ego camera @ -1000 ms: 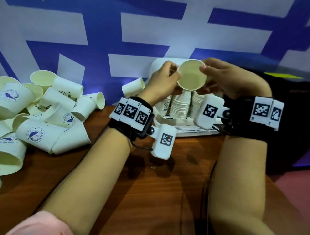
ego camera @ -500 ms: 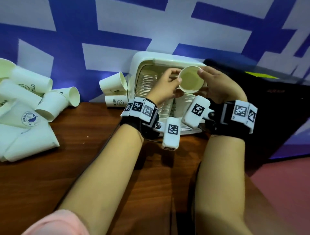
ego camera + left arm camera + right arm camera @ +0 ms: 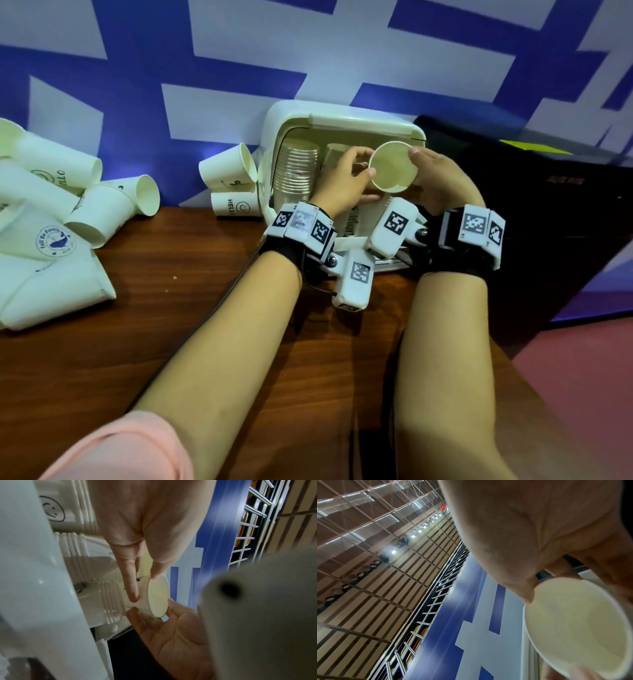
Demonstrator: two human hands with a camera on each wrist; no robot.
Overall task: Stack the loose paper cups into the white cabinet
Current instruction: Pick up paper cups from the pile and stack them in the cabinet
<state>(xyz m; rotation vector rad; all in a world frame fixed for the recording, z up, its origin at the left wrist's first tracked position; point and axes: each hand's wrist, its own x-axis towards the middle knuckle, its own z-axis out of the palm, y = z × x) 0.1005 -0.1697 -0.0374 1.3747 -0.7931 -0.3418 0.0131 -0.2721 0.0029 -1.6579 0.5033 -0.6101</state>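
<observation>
Both hands hold one white paper cup (image 3: 394, 170) (image 3: 154, 599) (image 3: 576, 626) at the mouth of the white cabinet (image 3: 274, 137), its open rim facing me. My left hand (image 3: 346, 185) (image 3: 137, 588) pinches its left side with thumb and fingers. My right hand (image 3: 435, 178) (image 3: 164, 626) grips its right side, thumb on the rim. The cup's base sits on a stack of cups (image 3: 111, 601) in the cabinet. A taller stack (image 3: 296, 171) stands in the cabinet's left part.
A heap of loose cups (image 3: 51, 222) lies at the left of the brown wooden table (image 3: 171, 325). Two more cups (image 3: 229, 171) sit beside the cabinet's left wall. A black case (image 3: 531, 205) stands to the right. A blue and white wall is behind.
My head has tilted down and moved right, so the cabinet shows more fully. Both hands have carried the cup lower, onto the stack inside the cabinet.
</observation>
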